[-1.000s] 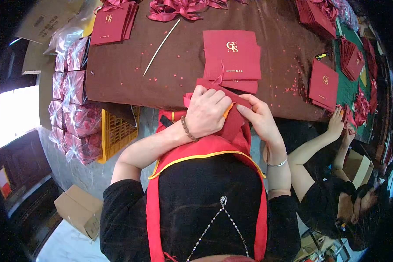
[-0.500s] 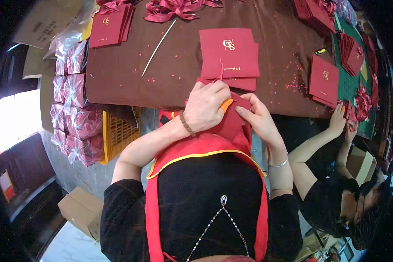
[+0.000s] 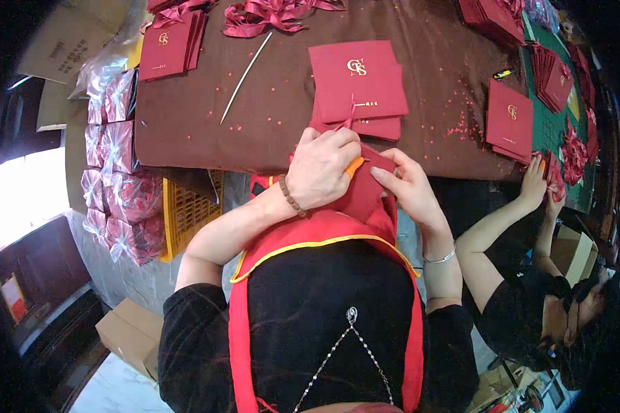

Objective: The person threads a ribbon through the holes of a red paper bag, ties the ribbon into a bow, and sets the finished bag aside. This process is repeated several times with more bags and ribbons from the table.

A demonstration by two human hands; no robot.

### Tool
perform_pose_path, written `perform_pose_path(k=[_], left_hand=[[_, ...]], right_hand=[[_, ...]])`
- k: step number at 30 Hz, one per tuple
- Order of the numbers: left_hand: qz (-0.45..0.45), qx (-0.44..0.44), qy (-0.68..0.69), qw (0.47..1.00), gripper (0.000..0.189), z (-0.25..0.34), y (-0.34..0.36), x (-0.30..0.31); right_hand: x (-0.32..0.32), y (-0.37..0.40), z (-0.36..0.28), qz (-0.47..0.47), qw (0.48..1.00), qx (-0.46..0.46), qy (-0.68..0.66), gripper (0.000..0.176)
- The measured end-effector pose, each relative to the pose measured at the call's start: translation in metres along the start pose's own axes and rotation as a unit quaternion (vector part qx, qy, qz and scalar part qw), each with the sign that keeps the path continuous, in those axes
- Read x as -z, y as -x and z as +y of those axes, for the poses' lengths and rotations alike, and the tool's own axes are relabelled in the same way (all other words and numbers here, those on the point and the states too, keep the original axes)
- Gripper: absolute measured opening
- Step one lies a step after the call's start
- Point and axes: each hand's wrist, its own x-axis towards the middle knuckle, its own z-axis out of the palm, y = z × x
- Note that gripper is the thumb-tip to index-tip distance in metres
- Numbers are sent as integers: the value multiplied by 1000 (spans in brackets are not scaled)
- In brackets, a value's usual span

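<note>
A dark red paper bag (image 3: pixel 360 197) is held over my lap, close to the table's front edge. My left hand (image 3: pixel 326 167) is curled closed over its upper left part, and a small orange piece (image 3: pixel 355 165) shows at the thumb. A thin red ribbon (image 3: pixel 352 113) sticks up just beyond the knuckles. The left fingertips are hidden under the hand. My right hand (image 3: pixel 408 184) pinches the bag's right side between thumb and fingers. Just beyond both hands lies a stack of flat red bags (image 3: pixel 358 76) with gold lettering.
On the brown cloth (image 3: pixel 255 148) lie a thin pale stick (image 3: pixel 246 77), red ribbons (image 3: pixel 269 15), more red bags (image 3: pixel 172 45) and scattered red bits. Wrapped bundles (image 3: pixel 120 148) are stacked left beside a yellow crate (image 3: pixel 193 213). A co-worker (image 3: pixel 513 275) handles red ribbon at right.
My hands keep nearly the same hold on the bag. The view has shifted slightly, and the co-worker's hands have moved a little.
</note>
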Motion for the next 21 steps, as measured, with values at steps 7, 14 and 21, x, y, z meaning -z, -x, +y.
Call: perform_pose_path(k=[7, 14, 21], left_hand=[[7, -3, -28, 1000, 11, 3, 2, -3], [28, -14, -40, 999, 12, 5, 2, -5], [83, -57, -71, 992, 14, 9, 3, -16]], right_hand=[[0, 2, 1, -14, 999, 2, -47, 27], [1, 4, -2, -14, 998, -4, -60, 23], [-1, 8, -10, 6, 1000, 18, 10, 21]])
